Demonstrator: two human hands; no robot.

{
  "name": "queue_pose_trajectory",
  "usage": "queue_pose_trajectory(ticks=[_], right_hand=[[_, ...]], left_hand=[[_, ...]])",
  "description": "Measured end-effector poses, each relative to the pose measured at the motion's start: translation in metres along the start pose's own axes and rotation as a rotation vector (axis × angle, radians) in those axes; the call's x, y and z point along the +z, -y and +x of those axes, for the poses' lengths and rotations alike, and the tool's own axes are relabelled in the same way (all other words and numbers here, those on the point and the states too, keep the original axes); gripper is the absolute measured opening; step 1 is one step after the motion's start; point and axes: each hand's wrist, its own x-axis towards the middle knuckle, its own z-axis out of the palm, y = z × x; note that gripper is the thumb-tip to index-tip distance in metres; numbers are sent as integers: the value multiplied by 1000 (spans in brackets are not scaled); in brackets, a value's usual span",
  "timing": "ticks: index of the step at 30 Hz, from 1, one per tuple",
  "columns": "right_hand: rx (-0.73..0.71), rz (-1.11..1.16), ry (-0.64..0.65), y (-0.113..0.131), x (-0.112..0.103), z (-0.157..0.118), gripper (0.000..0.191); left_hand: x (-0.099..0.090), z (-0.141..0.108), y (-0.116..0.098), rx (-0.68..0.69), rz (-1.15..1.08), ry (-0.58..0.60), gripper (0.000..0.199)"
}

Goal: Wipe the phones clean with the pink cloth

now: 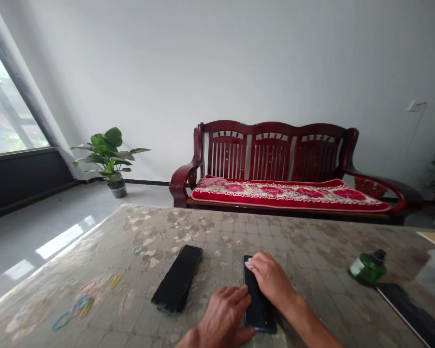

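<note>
A left hand (227, 314) is holding the dark-blue phone (257, 309), ideally steady, the right hand (270, 274) pinching a pale scrap (248, 264) at its far end.

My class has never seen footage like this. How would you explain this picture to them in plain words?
There is no machine: these are a person's bare left hand and right hand, seen from a camera worn on the head. On the patterned tablecloth are a black smartphone, coloured elastic bands and a green bottle. The left hand touches a dark blue smartphone; the right hand holds a small pale scrap against that phone's far end, its material unclear.
</note>
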Motion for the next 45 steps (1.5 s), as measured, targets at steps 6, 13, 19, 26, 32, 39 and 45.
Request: queue_pose_trajectory(ticks=[6, 13, 19, 26, 32, 39, 45], right_hand=[[-12, 1, 18, 2, -4, -13, 28], [-54, 11, -4, -2, -12, -20, 24], [33, -2, -83, -14, -10, 4, 32], [2, 42, -17, -4, -11, -40, 31], [33, 80, -141, -9, -9, -36, 28], [23, 169, -225, -13, -8, -41, 25], [30, 234, -212, -12, -10, -46, 27]], left_hand=[[-1, 1, -1, 4, 12, -15, 43], [-3, 1, -5, 6, 33, -37, 39], [0, -1, -2, -8, 49, -16, 45], [-8, 2, -7, -21, 63, 29, 48], [-18, 4, -11, -27, 82, 97, 46], [-38, 15, -15, -70, 48, 233, 30], [-54, 41, -14, -100, 110, 353, 52]])
